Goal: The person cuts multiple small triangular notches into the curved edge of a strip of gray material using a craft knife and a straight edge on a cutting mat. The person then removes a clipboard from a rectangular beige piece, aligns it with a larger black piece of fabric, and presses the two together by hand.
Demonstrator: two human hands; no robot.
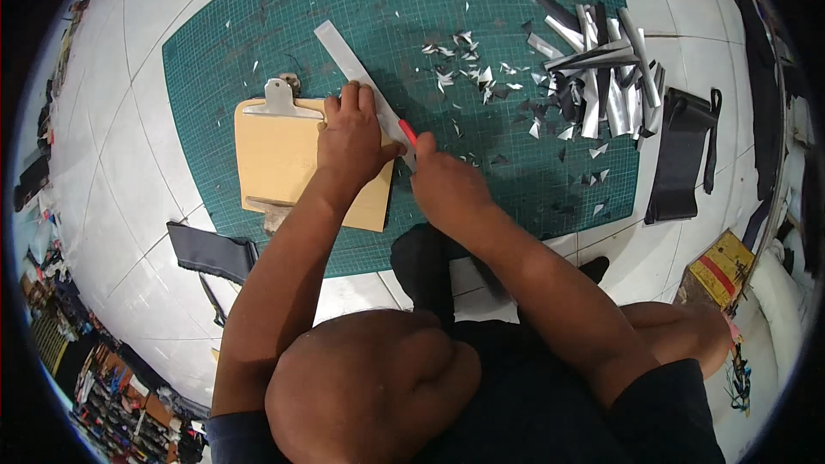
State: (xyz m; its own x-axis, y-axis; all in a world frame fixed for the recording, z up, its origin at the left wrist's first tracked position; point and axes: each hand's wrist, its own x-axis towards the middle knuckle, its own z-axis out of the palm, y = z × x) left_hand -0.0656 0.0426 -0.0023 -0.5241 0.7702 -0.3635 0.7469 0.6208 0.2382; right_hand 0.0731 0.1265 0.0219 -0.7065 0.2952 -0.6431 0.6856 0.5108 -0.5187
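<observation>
Your knee (357, 387) is nearest, beyond the mat's (258, 26) lower edge. Toward the mat's lower-left corner lies the board (275, 150); your left hand (351, 139), thumb spread from its fingers, presses the ruler (342, 53) there, while your right hand (451, 189) grips a red cutter (407, 131). Some cutting looks done (scraps (486, 76) and strips (591, 112) lie toward the mat's right edge); how much remains can't be told. Your hands hide the board's upper-right corner, and the blade is hard to make out.

clipboard (284, 155) & ruler (344, 58) on mat (284, 4), l. of strip pile (616, 107)
</observation>
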